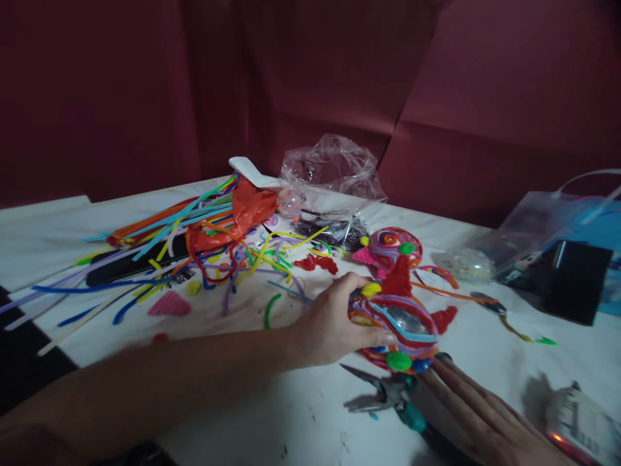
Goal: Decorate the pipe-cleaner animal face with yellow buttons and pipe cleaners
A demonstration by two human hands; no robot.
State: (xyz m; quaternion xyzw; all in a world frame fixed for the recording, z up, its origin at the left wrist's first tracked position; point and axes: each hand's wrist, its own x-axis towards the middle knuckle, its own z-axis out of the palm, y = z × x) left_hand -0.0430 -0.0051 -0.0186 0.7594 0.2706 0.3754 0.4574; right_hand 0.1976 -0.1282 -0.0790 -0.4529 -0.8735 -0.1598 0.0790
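My left hand (330, 320) is closed round a fish-shaped craft ball (407, 327), a transparent ball partly covered in coloured pipe cleaners. It has red fins and green, yellow and blue dots. Fingers stretched out, my right hand (470, 401) reaches along the lower right of that ball, and its fingertips come close to the ball's bottom edge. Whether they touch it, I cannot tell. Below lie pliers (388, 395) with dark green handles, jaws apart, one handle running beside my right hand. A second, finished-looking pipe-cleaner fish (392, 249) rests behind the first.
Loose pipe cleaners (169, 226) and cut pieces cover the table's left half, with a pink triangular piece (169, 304). Behind them is a transparent plastic bag (334, 168). To the right are a black box (577, 281), a transparent ball (468, 264) and a white device (582, 414) with a red light.
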